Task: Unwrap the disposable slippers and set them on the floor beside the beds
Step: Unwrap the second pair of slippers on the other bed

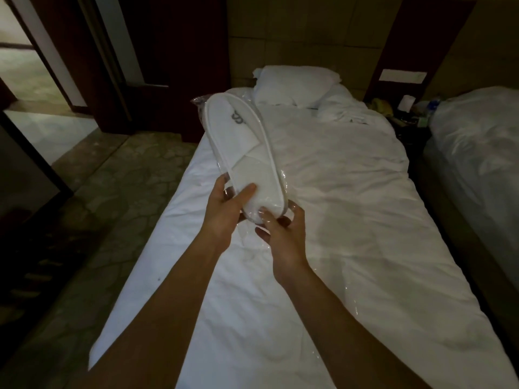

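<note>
While both arms reach out over a white bed (pixel 323 206), a person holds a pair of white slippers (pixel 241 147) up in the air above the sheets. The slippers are flat, stacked together and sealed in a clear wrap (pixel 283 179) that shines along their edges. Their toe end points away toward the pillow (pixel 295 84), and a grey logo shows on the upper strap. The left hand (pixel 227 211) has its grip closed on the heel end, thumb pressed across the top face and fingers hidden underneath. The right hand (pixel 283 234) pinches the wrap at the very heel, its grip narrow, fingertips on the loose plastic just below the sole. The two hands sit just beside each other at that end of the package. More clear plastic lies behind the toe end at the bed's head; what it holds cannot be told. The bed is made up with a rumpled white cover and one pillow against a padded headboard (pixel 303 35). A second bed (pixel 477 153) stands to the right, with a cluttered nightstand (pixel 404 113) between them. Patterned floor (pixel 120 192) runs along the left side of the bed toward a dark wooden doorway (pixel 118 66). The room is dim.
</note>
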`<state>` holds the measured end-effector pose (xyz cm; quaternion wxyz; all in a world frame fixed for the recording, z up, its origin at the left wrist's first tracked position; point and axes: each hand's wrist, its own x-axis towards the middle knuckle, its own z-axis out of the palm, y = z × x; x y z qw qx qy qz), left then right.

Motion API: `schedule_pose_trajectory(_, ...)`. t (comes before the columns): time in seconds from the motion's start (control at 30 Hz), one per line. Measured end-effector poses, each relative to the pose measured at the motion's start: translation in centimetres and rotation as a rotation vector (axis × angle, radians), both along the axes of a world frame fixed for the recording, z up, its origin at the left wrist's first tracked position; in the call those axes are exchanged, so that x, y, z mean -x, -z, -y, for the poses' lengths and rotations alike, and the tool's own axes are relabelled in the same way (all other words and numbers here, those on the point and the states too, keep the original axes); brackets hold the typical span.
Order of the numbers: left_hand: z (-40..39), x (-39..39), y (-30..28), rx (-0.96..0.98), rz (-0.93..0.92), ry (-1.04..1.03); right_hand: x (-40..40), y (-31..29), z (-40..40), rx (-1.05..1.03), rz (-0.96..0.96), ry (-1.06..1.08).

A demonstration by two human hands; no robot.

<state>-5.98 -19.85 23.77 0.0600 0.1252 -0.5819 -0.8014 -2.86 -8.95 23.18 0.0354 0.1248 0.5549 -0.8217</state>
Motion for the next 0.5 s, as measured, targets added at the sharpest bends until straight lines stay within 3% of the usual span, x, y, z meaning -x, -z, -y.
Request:
schedule_pose_trajectory(0.17,0.7,0.3,1.2,-0.03,0.048,-0.021,-0.5,1.1,0.4,0.114,0.031,-0.017)
schedule_pose_trajectory(0.5,1.0,2.9,6.9,-0.12,0.187,0.018,-2.0,5.0,-1.4,0.141,0.2,-0.055)
